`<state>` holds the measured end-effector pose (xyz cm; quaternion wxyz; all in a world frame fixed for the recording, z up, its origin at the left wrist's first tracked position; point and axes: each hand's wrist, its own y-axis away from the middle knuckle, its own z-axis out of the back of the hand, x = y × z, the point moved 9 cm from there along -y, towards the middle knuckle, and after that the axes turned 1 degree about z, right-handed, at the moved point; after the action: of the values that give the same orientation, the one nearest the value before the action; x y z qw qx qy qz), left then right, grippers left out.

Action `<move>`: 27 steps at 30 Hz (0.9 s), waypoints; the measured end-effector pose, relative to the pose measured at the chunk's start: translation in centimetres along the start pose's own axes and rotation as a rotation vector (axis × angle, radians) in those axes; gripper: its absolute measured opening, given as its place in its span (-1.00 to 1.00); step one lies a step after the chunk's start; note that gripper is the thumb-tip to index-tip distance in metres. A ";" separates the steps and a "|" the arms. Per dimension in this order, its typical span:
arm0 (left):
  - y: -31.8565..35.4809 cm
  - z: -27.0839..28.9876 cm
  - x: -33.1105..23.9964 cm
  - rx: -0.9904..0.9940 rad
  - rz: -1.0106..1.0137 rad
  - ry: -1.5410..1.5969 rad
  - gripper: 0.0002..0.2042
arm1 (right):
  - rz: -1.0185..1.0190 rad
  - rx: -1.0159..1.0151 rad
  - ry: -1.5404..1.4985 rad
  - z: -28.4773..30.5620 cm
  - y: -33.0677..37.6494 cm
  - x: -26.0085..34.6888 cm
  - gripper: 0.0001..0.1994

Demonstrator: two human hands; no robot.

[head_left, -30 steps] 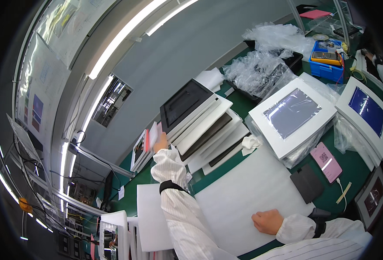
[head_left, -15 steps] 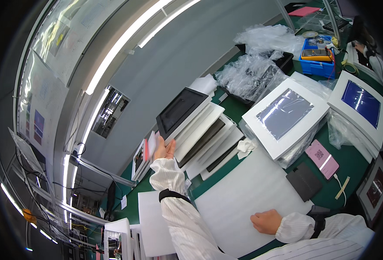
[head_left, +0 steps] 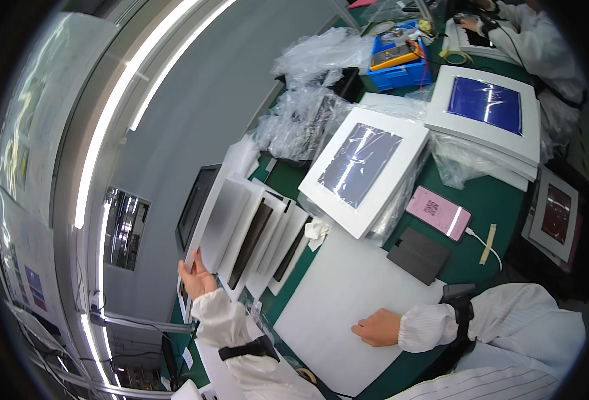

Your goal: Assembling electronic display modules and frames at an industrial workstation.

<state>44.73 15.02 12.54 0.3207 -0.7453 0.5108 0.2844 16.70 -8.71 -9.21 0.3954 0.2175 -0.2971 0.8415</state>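
My left hand [head_left: 196, 278] grips the lower edge of a display panel [head_left: 200, 207] with a dark screen and a pale rim. This panel stands steeply tilted at the left end of a leaning row of white and dark-edged panels [head_left: 254, 230]. Loosely curled in a fist, my right hand [head_left: 379, 328] rests on a white foam sheet [head_left: 334, 307], with nothing visible in it. A crumpled white tissue [head_left: 317, 233] lies by the sheet's far edge. On its right corner is a flat dark grey box [head_left: 419, 255].
White-framed screens [head_left: 368, 167] lie on plastic wrap, with a blue-screened stack [head_left: 484, 107] beyond. A pink phone [head_left: 439, 212] is on a cable. Farther back are crumpled clear bags [head_left: 308, 100] and a blue bin [head_left: 401, 73] holding a yellow meter. Another person's sleeve [head_left: 534, 40] shows at far right.
The dark-screened panel has tipped more upright, away from the row, and my left hand has closed on its edge. My right hand stays on the sheet. The whole view has turned to the right.
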 end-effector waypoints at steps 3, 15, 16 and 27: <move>6.8 -0.6 -4.5 0.005 -0.066 -0.039 -0.67 | 0.023 0.013 0.005 0.1 0.0 0.5 -0.90; 33.2 12.0 -5.8 -0.319 0.076 -0.225 -0.64 | -0.468 -0.313 -1.413 7.3 2.5 -0.5 -0.69; 35.2 12.8 -4.9 -0.349 0.110 -0.267 -0.60 | -0.405 -0.346 -1.438 8.1 3.2 -0.6 -0.62; 35.7 19.0 2.7 -0.357 0.296 -0.367 -0.54 | -0.570 0.029 -1.451 8.3 14.2 -0.8 -0.74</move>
<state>10.05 18.28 -8.22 0.2263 -0.6434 0.4893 0.5435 6.97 -21.97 -8.28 0.3003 0.7868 -0.4029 0.3585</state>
